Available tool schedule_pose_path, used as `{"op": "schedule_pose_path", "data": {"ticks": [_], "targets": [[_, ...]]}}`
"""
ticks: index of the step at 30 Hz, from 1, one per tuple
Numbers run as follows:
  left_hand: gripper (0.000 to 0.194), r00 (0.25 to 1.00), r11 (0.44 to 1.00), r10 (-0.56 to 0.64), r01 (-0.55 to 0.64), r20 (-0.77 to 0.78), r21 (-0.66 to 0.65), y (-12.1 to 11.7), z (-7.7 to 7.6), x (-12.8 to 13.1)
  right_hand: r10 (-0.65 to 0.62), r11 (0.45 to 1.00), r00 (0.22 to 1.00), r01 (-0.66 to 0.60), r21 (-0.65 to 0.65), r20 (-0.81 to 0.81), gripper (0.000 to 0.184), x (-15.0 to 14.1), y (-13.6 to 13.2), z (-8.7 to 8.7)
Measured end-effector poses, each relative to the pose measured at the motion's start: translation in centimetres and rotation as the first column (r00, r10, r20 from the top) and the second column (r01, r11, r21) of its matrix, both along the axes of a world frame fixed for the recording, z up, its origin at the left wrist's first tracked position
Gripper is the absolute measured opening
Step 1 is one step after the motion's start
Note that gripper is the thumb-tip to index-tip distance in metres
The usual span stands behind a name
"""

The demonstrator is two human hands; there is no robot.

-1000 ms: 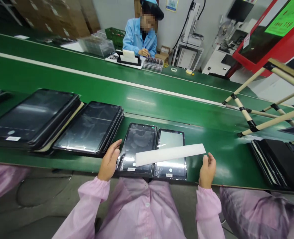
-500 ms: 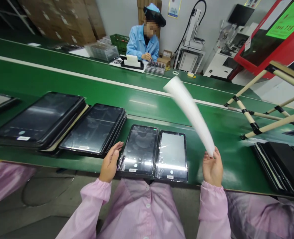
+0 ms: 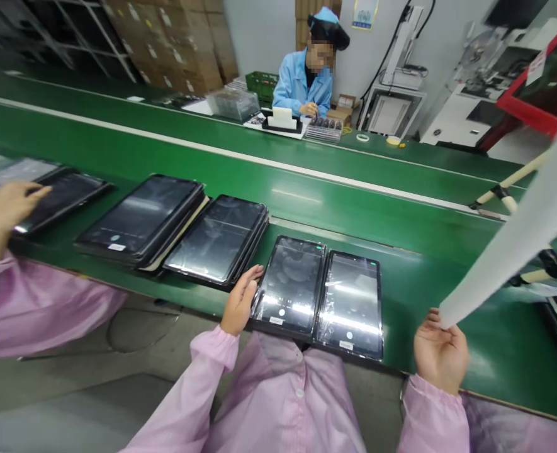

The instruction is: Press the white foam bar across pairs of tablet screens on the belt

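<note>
Two tablets lie side by side in front of me: the left tablet (image 3: 290, 283) and the right tablet (image 3: 350, 302), both with glossy film over their screens. My left hand (image 3: 241, 301) rests against the left tablet's outer edge, fingers stretched out and holding nothing. Off to the right, my right hand (image 3: 441, 352) pinches the lower end of a long white sheet (image 3: 514, 220). The sheet rises up and rightward, bent and blurred; whether it is paper or foam I cannot tell.
To the left stand a stack of tablets (image 3: 219, 239) and a thicker stack (image 3: 141, 214). A co-worker's hand (image 3: 4, 211) reaches over another tablet (image 3: 63, 195) at far left. A pipe frame (image 3: 505, 195) stands right. Across the green bench (image 3: 240, 170) sits a person in blue (image 3: 301, 78).
My right hand has swung the white sheet rightward, away from the tablets. The view has shifted right to left across the bench. A co-worker's hand has come into view at left.
</note>
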State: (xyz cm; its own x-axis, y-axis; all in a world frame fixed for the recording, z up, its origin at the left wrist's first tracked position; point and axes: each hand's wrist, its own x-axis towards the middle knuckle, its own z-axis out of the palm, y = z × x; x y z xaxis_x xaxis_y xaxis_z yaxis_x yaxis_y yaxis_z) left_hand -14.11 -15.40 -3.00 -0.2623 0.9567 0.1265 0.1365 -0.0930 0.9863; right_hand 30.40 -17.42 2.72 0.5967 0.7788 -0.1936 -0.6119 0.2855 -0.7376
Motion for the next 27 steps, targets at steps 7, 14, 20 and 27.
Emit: {"op": "schedule_pose_path", "data": {"ticks": [7,14,20,27], "targets": [[0.061,1.000,1.000,-0.005,0.005,0.005,0.002,-0.1,-0.2,0.0,0.228,0.925,0.876,-0.059,-0.375,0.425,0.059,-3.4,1.6,-2.0],[0.061,0.999,0.999,-0.042,0.042,-0.029,-0.014,0.1,0.0,-0.1,0.192,0.944,0.926,-0.084,-0.319,0.325,0.063,-2.0,1.3,-3.2],[0.065,0.996,0.996,-0.078,0.076,-0.042,-0.039,-0.6,-0.2,-0.1,0.084,0.979,0.968,-0.037,-0.199,0.237,0.043,-0.9,1.0,-3.2],[0.067,0.993,0.991,-0.107,0.104,-0.038,-0.088,-4.2,-0.4,-0.2,0.064,0.986,0.966,-0.022,-0.167,0.249,0.041,-1.6,1.1,-3.0]]}}
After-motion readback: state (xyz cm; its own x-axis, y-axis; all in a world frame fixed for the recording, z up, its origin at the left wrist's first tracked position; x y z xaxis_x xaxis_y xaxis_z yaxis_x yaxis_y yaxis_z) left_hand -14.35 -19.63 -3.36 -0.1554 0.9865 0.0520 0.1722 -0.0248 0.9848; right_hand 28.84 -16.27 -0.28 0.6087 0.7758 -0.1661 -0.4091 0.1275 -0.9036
